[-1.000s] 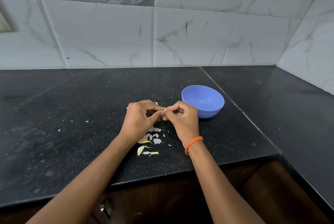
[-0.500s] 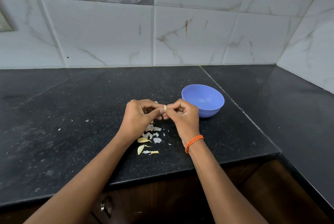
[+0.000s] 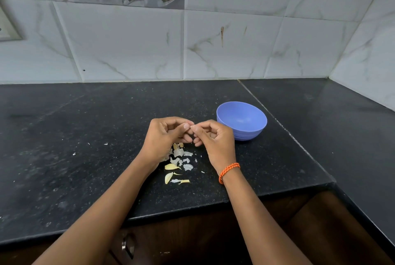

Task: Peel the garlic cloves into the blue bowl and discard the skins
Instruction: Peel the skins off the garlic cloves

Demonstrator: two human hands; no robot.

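Head view: both hands, left [image 3: 164,136] and right [image 3: 213,140], pinch a mostly hidden garlic clove [image 3: 191,125], axis unclear.

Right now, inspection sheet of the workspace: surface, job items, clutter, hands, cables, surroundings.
Surface: black speckled countertop, white flecks on it.
Job's things: blue bowl upright, right of the hands; contents not visible. Garlic clove mostly hidden in the fingers.
Clutter: garlic skins scattered below the hands.
Grippers: left hand and right hand pinch together at fingertips; orange bracelet on right wrist.
Cables: nothing seen.
Surroundings: marble-look wall tiles; brown cabinet below.
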